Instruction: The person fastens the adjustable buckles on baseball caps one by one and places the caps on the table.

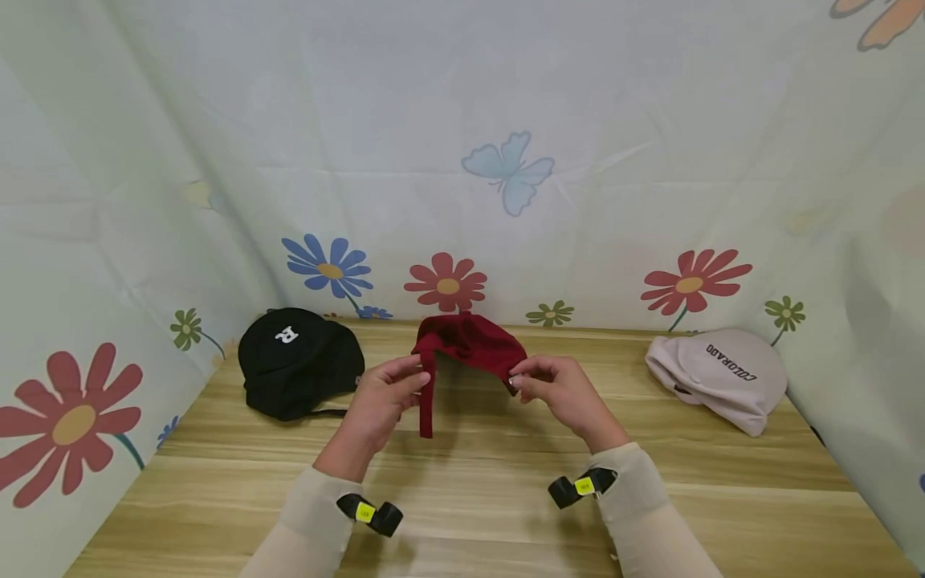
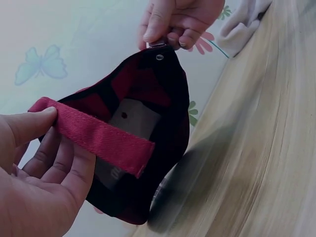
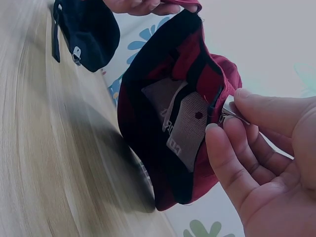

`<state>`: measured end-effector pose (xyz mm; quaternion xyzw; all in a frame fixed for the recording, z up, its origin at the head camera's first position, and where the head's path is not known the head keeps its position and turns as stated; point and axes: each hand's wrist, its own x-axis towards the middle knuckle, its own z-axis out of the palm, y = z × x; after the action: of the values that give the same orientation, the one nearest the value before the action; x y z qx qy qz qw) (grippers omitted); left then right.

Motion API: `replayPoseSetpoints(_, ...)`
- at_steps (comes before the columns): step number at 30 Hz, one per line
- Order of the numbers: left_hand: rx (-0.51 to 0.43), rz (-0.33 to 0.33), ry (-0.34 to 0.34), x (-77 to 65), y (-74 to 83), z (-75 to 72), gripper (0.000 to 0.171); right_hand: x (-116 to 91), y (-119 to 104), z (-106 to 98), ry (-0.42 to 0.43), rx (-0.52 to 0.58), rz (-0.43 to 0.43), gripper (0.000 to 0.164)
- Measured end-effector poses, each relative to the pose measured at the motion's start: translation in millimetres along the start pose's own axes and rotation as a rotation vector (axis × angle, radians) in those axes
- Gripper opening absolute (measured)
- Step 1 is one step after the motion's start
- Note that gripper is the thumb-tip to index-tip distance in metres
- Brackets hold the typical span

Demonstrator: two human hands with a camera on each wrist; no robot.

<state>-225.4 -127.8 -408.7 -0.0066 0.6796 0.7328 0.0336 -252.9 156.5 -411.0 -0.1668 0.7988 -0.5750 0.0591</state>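
A dark red cap (image 1: pixel 473 335) is held up over the wooden table, its back strap undone and its inside facing me. My left hand (image 1: pixel 390 395) pinches the cap's fabric strap (image 2: pixel 101 136) between thumb and fingers, and the strap's loose end hangs down. On the other side my right hand (image 1: pixel 564 393) pinches the metal buckle (image 3: pixel 232 109) at the cap's edge. In the right wrist view a pale lining patch with lettering (image 3: pixel 185 131) shows inside the crown. The brim is mostly hidden behind the crown.
A black cap (image 1: pixel 296 361) with a white letter lies at the left on the wooden table (image 1: pixel 470 514). A pale cap (image 1: pixel 719 373) marked COLORADO lies at the right. Behind and at both sides hangs a flowered cloth (image 1: pixel 578 241).
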Motion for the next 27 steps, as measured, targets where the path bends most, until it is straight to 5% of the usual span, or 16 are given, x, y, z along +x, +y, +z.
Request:
replayPoseSetpoints(13,0.086,0.015,-0.049,-4.7,6.2,1.7,0.060,-1,-2,-2,0.018,-0.004,0.032,0.016)
replayPoseSetpoints(20,0.064,0.058,-0.101,-7.9,8.6,4.1,0.073,-11,-28,-2,0.004,0.010,0.000,0.017)
replayPoseSetpoints(27,0.106,0.047,-0.084,-9.0,10.1,6.3,0.066,-12,-27,-2,0.004,0.029,0.007,0.017)
